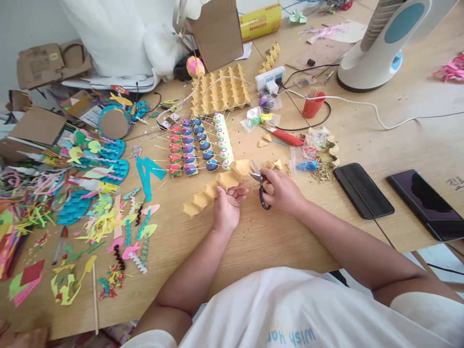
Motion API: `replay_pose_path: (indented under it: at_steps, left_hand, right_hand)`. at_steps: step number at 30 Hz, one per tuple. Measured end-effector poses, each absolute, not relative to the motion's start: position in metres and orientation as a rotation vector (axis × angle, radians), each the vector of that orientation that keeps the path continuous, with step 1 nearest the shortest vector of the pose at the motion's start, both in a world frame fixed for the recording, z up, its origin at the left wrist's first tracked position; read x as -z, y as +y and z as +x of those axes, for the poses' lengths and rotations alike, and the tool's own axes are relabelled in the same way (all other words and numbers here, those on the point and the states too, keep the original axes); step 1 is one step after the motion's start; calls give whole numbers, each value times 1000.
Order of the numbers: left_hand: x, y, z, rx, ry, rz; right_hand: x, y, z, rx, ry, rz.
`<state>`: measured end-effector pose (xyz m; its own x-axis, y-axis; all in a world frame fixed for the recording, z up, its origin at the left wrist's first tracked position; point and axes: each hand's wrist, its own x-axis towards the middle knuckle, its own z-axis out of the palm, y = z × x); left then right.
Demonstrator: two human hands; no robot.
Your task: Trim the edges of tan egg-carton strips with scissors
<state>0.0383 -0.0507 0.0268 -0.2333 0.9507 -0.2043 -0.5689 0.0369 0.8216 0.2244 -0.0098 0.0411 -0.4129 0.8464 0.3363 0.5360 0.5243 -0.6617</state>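
Fingers [237, 192] of the left hand [226, 210] are clamped on a strip of egg carton [226, 180] above the wooden table [232, 256], while those of the right hand [282, 188] are wrapped around dark-handled scissors [261, 185]. The tan strip, a bumpy row of cups with uneven edges, slants down to the left. The blades stand parted near its upper end; whether they touch it cannot be told. The left grip's underside is hidden.
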Motion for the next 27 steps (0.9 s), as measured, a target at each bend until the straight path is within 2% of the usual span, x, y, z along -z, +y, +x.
replay_pose_path:
  at_steps: [7, 27]
  left_hand:
    - [-28, -53, 41, -1501, 1055, 542]
    - [-27, -53, 42, -1534, 967, 567]
  right_hand:
    - [-47, -14, 223, -707, -2105, -1244]
    - [-55, -16, 223, -612, -2154, -1376]
